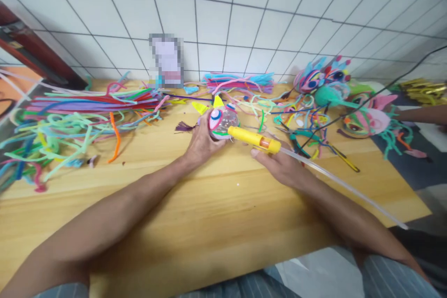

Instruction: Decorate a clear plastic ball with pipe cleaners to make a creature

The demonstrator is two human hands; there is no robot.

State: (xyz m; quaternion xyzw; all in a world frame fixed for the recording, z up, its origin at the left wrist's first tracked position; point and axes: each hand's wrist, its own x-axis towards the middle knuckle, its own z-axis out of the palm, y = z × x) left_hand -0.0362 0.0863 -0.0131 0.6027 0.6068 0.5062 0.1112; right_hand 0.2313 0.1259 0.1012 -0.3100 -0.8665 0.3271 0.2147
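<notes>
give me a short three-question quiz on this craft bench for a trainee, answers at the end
1. True or false: the left grip holds the round craft head with the eyes on it.
2. What colour is the tool in the right grip? A) red B) yellow C) blue
3. Fill in: the purple tassel shows to the person's ___ of the craft head.

Key: 1. True. 2. B, a yellow hot-glue gun. 3. Left.
</notes>
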